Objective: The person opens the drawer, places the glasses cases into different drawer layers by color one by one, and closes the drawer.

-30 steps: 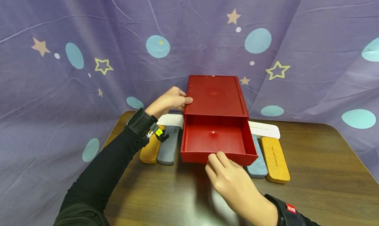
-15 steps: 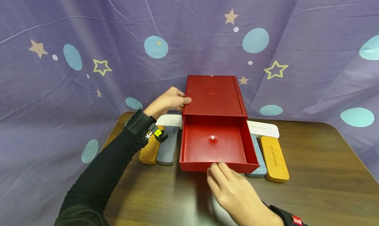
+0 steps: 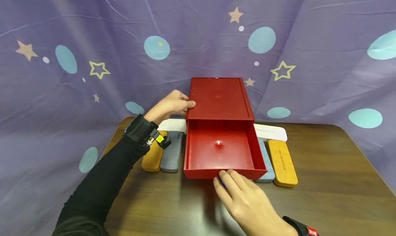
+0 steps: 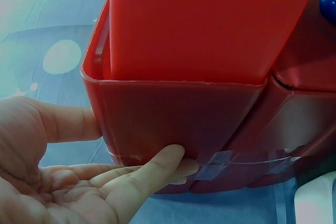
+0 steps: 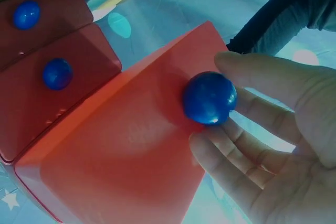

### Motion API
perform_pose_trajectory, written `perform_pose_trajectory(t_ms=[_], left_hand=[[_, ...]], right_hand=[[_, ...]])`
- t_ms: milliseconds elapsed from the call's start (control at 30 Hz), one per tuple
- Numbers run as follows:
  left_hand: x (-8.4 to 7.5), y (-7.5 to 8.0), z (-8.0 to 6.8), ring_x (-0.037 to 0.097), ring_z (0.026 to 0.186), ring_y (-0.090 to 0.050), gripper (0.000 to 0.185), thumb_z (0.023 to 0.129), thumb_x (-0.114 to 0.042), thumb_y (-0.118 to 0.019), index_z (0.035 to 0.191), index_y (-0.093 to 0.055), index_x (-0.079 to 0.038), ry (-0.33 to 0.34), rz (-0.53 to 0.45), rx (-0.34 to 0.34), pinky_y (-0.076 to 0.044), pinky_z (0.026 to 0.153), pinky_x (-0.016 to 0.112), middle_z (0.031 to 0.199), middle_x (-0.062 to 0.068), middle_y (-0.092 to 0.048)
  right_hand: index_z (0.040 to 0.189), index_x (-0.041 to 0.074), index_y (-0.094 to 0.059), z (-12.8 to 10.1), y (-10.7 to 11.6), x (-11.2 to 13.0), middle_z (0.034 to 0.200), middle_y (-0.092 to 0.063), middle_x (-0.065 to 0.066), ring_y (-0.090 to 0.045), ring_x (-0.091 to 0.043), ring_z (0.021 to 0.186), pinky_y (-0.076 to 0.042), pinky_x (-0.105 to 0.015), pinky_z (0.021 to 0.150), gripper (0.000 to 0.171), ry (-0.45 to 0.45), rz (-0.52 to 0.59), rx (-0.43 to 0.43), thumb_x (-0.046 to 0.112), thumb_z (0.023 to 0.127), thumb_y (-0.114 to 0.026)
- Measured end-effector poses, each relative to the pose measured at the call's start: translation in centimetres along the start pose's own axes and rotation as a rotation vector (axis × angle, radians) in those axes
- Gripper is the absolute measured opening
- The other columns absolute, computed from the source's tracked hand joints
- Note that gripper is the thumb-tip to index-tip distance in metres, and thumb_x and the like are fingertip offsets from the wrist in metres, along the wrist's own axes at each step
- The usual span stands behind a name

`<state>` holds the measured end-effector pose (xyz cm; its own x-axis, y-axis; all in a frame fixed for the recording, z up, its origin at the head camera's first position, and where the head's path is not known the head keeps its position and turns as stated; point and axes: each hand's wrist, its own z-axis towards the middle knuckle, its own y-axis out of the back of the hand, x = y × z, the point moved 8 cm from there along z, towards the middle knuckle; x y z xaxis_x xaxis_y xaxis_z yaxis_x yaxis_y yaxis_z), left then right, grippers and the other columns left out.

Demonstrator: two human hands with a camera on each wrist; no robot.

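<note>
A red drawer cabinet [image 3: 219, 98] stands on the table, its top drawer [image 3: 216, 150] pulled well out with nothing inside. My left hand [image 3: 173, 103] grips the cabinet's left edge, thumb on the top panel and fingers along the side [image 4: 168, 114]. At the drawer front, my right hand [image 3: 244, 198] is spread loosely about a round blue knob [image 5: 210, 98]. The right thumb [image 5: 252, 66] stands slightly off the knob, and the fingers lie beside and behind it. Two lower drawers, each with a blue knob [image 5: 57, 73], are pushed in.
Left of the cabinet lie a yellow case [image 3: 153, 157], a grey-blue case [image 3: 172, 153] and a white case [image 3: 173, 124]. To its right are a white case [image 3: 270, 132], a light blue case [image 3: 266, 167] and a yellow case [image 3: 282, 164]. A purple curtain [image 3: 123, 57] hangs behind.
The drawer came further out toward me, then stopped. My right fingers have loosened from the knob, so its blue now shows between them. The left hand keeps its hold.
</note>
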<state>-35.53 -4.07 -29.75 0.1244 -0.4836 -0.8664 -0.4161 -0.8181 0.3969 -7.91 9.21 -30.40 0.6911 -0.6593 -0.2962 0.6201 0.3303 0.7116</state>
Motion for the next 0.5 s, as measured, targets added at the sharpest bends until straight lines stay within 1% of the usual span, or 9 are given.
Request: perform_pose_trajectory(t_ms=[100,200,267,300,367,500], left_hand=[[0.1,0.2,-0.1,0.035,0.124,-0.064,0.061,0.102,-0.014,-0.059,0.151,-0.033,0.012,0.010,-0.001,0.005,-0.054,0.103,0.041,0.139,0.025,-0.060],[0.0,0.4,-0.3,0.035,0.124,-0.064,0.061,0.103,-0.015,-0.059,0.151,-0.034,0.012,0.013,-0.001,0.006,-0.054,0.103,0.041,0.139,0.024,-0.060],[0.0,0.4,-0.4,0.035,0.124,-0.064,0.061,0.102,-0.015,-0.059,0.151,-0.034,0.012,0.011,0.000,0.007,-0.054,0.103,0.041,0.139,0.024,-0.060],[-0.1,0.4,-0.4,0.035,0.124,-0.065,0.061,0.102,-0.015,-0.059,0.151,-0.035,0.012,0.010,0.002,0.007,-0.054,0.103,0.041,0.138,0.024,-0.061],[-0.1,0.3,-0.4,0.035,0.124,-0.065,0.060,0.102,-0.015,-0.059,0.150,-0.035,0.013,0.009,0.005,0.007,-0.054,0.103,0.041,0.138,0.024,-0.061],[-0.1,0.1,-0.3,0.035,0.124,-0.065,0.059,0.102,-0.015,-0.059,0.150,-0.037,0.013,0.009,0.008,0.008,-0.054,0.103,0.041,0.138,0.024,-0.061]], right_hand=[[0.106,-0.001,-0.069,0.2,0.3,-0.1,0.100,-0.065,-0.014,-0.063,-0.027,0.091,-0.061,-0.035,0.069,0.037,0.002,0.026,0.005,0.002,0.106,-0.032],[0.104,0.003,-0.070,0.8,1.3,-0.4,0.099,-0.065,-0.011,-0.063,-0.024,0.089,-0.060,-0.032,0.070,0.036,-0.006,0.083,-0.015,0.012,0.110,-0.035],[0.103,0.005,-0.070,1.4,2.3,-1.1,0.097,-0.065,-0.008,-0.062,-0.022,0.086,-0.059,-0.031,0.069,0.036,-0.018,0.131,-0.043,0.020,0.111,-0.039],[0.102,0.006,-0.071,1.7,2.9,-1.5,0.096,-0.065,-0.006,-0.062,-0.020,0.084,-0.058,-0.031,0.068,0.037,-0.029,0.158,-0.058,0.024,0.111,-0.041],[0.102,0.007,-0.073,2.3,4.4,-2.8,0.095,-0.066,-0.004,-0.063,-0.019,0.082,-0.057,-0.031,0.066,0.035,-0.043,0.189,-0.099,0.029,0.109,-0.046],[0.100,0.008,-0.076,2.9,6.7,-6.6,0.096,-0.068,-0.003,-0.066,-0.017,0.077,-0.055,-0.032,0.061,0.037,-0.078,0.179,-0.144,0.034,0.107,-0.050]])
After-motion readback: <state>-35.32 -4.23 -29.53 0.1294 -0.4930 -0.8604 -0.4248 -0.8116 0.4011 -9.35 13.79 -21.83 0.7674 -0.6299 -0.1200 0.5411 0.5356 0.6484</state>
